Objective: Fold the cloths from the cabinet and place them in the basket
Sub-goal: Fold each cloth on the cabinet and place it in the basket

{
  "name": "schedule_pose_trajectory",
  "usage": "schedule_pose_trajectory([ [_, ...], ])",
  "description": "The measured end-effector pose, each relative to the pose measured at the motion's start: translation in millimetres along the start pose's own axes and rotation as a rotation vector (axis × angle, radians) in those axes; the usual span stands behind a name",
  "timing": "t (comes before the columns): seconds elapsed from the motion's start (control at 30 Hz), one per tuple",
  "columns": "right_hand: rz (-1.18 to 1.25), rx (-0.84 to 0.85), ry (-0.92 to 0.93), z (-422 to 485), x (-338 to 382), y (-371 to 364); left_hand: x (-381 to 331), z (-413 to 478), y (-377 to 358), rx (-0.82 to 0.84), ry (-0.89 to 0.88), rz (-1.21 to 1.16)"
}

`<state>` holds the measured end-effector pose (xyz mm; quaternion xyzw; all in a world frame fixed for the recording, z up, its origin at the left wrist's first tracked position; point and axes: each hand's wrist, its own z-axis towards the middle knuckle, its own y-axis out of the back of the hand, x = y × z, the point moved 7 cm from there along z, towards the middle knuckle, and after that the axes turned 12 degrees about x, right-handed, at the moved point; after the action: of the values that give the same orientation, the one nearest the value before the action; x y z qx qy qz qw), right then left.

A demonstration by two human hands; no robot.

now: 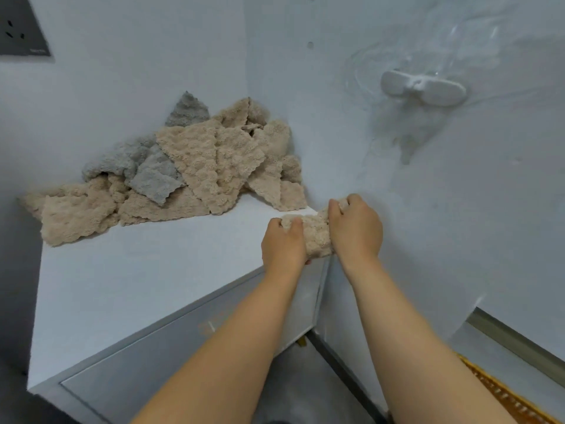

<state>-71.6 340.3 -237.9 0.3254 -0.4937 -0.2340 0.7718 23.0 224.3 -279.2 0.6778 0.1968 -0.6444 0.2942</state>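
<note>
Nearest, at the lower right edge, an orange woven rim [501, 393] is probably the basket; its contents are out of view. At the cabinet top's [137, 276] right corner, the left hand [282, 244] and right hand [356, 229] both grip one bunched beige cloth [316, 235]. Farther back, a pile of cloths [183, 169] lies unfolded, so most work remains.

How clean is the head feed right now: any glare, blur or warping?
Head view: soft, even bluish light; faint shadows under the cloth pile; streaky glare on the right wall around the white hook; wide-angle warp slants the cabinet top; the left hand, right hand and the beige cloth they grip look fairly sharp.
</note>
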Motion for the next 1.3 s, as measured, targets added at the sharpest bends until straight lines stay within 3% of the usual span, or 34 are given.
schedule_pose_trajectory([
  [0.2, -0.26, 0.023, 0.158, -35.0, -35.2, 43.7, 24.9, -58.8, -67.5, -0.08, 0.078, -0.334],
  [0.37, -0.277, 0.038, 0.155, -64.2, -81.0, 83.1, 33.9, -104.8, -119.3, 0.011, 0.117, -0.484],
  [0.57, -0.39, 0.012, 0.154, -112.0, -138.5, 116.6, 61.7, -162.7, -176.2, 0.08, 0.213, -0.416],
  [0.7, -0.338, -0.05, 0.133, -124.2, -174.8, 119.6, 78.1, -178.3, -200.0, 0.174, 0.259, -0.344],
  [0.87, -0.201, -0.038, -0.087, -132.5, -241.4, 111.1, 102.7, -184.3, -226.9, 0.342, 0.298, -0.25],
  [1.1, 0.079, 0.078, -0.431, -134.2, -332.6, 94.4, 154.4, -192.2, -265.8, 0.631, 0.543, -0.192],
  [1.2, 0.422, 0.119, -0.675, -149.2, -373.0, 77.0, 173.0, -184.9, -269.8, 0.636, 0.591, -0.137],
  [1.3, 0.96, 0.056, -0.977, -177.7, -406.5, 46.6, 197.9, -183.4, -279.3, 0.655, 0.71, -0.183],
])
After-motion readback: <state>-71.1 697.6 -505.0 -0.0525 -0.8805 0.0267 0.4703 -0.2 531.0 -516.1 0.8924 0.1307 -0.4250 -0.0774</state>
